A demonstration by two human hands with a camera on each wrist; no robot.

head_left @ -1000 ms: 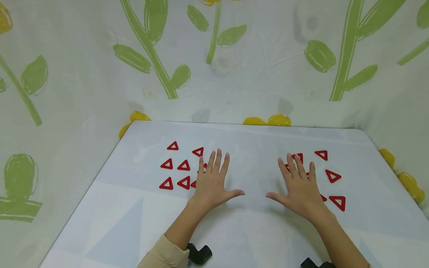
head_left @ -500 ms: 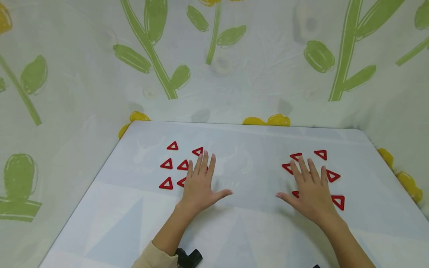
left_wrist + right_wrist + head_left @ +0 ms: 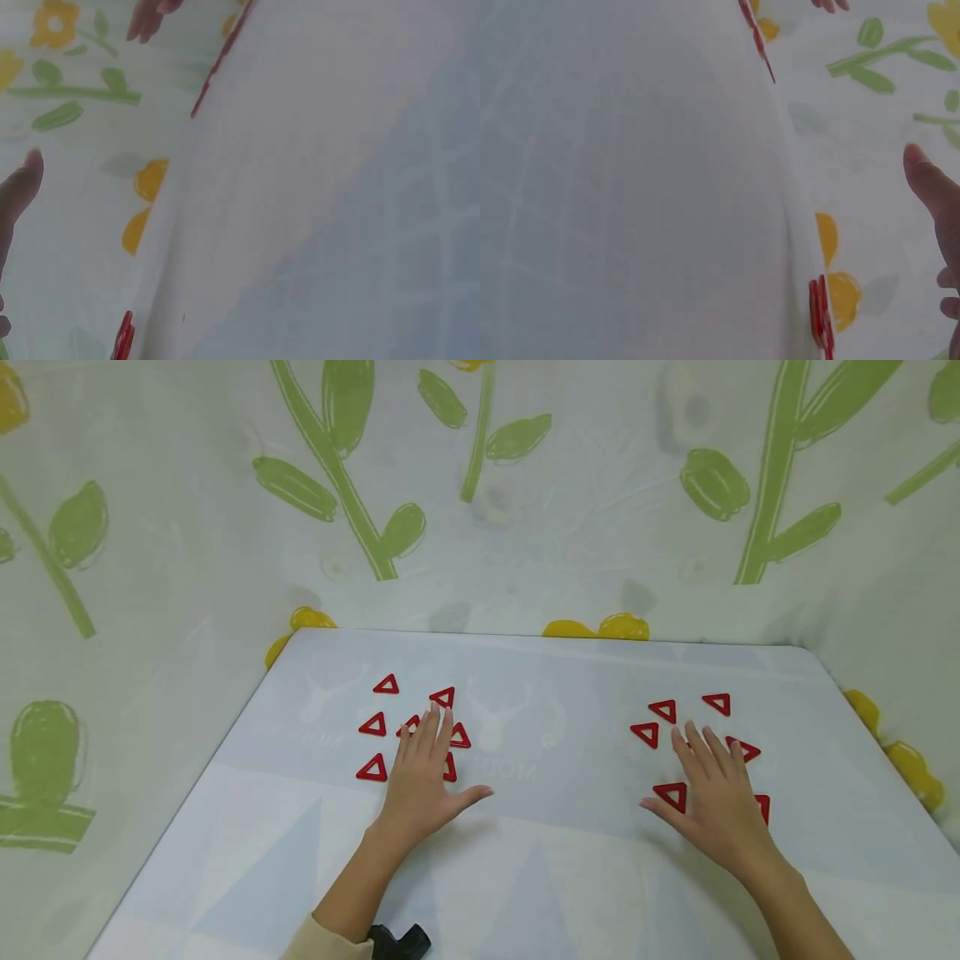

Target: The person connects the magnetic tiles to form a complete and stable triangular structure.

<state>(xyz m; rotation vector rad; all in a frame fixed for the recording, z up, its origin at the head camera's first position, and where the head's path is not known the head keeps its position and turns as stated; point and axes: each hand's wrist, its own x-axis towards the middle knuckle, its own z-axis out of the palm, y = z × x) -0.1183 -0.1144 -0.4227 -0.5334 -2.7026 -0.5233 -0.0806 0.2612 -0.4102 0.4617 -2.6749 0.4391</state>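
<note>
Both hands hover over the table with fingers straight and thumbs spread, holding nothing. My left hand (image 3: 416, 781) is above the left group of red hollow triangles (image 3: 372, 768) and covers part of it. My right hand (image 3: 720, 806) is over the right group, where a red triangle (image 3: 671, 796) shows beside its thumb and another triangle (image 3: 644, 735) lies farther back. In the left wrist view the left thumb (image 3: 22, 184) is at the left edge. The right thumb (image 3: 930, 180) shows at the right edge of the right wrist view.
The pale table (image 3: 540, 877) has a faint printed pattern and a rounded back edge. Behind and beside it hangs a white curtain (image 3: 570, 543) with green stems and yellow flowers. A black wrist mount (image 3: 401, 942) sits by the left sleeve (image 3: 330, 941).
My hands have moved apart, the left one leftward and the right one rightward, both slightly toward the person. More triangles show between them. The triangles themselves stay in place.
</note>
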